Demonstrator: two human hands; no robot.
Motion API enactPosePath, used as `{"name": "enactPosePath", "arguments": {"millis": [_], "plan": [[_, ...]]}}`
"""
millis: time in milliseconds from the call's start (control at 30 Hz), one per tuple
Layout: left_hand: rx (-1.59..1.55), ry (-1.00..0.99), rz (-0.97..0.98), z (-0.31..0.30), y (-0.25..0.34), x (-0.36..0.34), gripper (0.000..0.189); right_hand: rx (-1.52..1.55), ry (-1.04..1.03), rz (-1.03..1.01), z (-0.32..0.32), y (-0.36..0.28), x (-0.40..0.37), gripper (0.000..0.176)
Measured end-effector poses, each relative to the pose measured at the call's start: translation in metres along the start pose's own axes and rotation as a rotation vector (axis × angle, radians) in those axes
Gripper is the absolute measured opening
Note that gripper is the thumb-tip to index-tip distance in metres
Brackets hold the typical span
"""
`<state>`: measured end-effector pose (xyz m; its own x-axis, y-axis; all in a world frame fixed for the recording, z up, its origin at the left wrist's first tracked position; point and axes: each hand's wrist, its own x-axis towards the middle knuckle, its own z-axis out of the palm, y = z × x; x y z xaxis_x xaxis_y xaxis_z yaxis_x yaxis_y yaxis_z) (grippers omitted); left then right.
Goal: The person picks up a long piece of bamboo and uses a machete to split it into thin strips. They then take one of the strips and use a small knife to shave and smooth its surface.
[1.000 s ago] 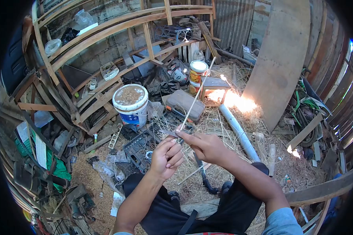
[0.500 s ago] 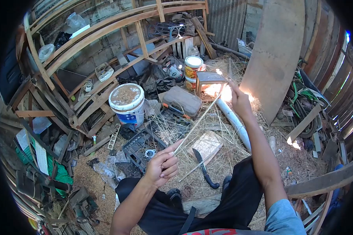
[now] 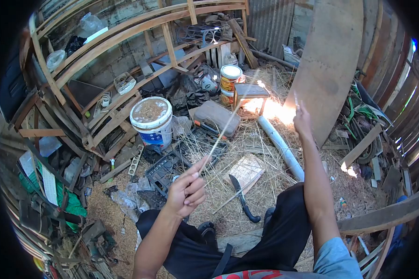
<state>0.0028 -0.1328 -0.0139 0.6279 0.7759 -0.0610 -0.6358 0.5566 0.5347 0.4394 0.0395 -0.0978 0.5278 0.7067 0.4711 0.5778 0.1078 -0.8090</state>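
Note:
My left hand (image 3: 186, 190) is closed around the lower end of a thin pale stick (image 3: 224, 130). The stick slants up and away, and its far end is smeared by motion. Apart from it, my right hand (image 3: 303, 122) is raised beside a leaning board (image 3: 328, 69). Its fingers point upward and are blurred against the glare, so I cannot make out whether it holds anything. Below, between my feet, a dark-handled knife (image 3: 243, 200) lies with its blade on the edge of a flat wooden block (image 3: 247, 172).
Straw and thin strips litter the ground. A white bucket (image 3: 151, 123), a grey tool case (image 3: 215, 118), stacked paint cans (image 3: 230, 79) and a pale pipe (image 3: 281, 149) stand or lie ahead. A wooden frame (image 3: 111, 51) runs along the left; scrap timber (image 3: 365, 144) is at right.
My right hand has come off the stick's far end and moved right and slightly down. My left hand has shifted a little left, and the stick now points more steeply upward.

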Motion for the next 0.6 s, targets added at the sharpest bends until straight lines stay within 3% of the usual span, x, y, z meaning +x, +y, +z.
{"name": "enactPosePath", "arguments": {"millis": [67, 133, 200, 267, 300, 367, 467, 600], "plan": [[-0.039, 0.005, 0.04, -0.001, -0.003, 0.008, 0.051, 0.139, -0.176, 0.087, 0.001, -0.071, -0.039, 0.045], [-0.074, 0.043, 0.071, 0.001, -0.005, 0.015, 0.051, 0.109, -0.414, -0.001, 0.011, -0.115, -0.078, 0.032], [-0.134, 0.013, 0.098, 0.0, -0.004, 0.018, 0.05, 0.256, -0.584, -0.275, 0.019, -0.155, -0.125, 0.02], [-0.201, -0.004, 0.112, 0.001, -0.002, 0.018, 0.05, 0.342, -0.639, -0.677, 0.022, -0.183, -0.164, 0.036], [-0.208, -0.011, 0.116, 0.002, -0.001, 0.017, 0.05, 0.261, -0.782, -0.707, 0.015, -0.201, -0.176, 0.055], [-0.226, -0.034, 0.12, 0.003, -0.001, 0.016, 0.05, 0.087, -0.805, -0.824, 0.01, -0.208, -0.188, 0.062], [-0.206, -0.021, 0.103, 0.006, -0.001, 0.015, 0.05, 0.082, -0.667, -0.841, 0.019, -0.2, -0.175, 0.063], [-0.162, -0.032, 0.117, 0.002, -0.003, 0.018, 0.051, -0.067, -0.757, -0.907, 0.012, -0.205, -0.185, 0.062]]}}
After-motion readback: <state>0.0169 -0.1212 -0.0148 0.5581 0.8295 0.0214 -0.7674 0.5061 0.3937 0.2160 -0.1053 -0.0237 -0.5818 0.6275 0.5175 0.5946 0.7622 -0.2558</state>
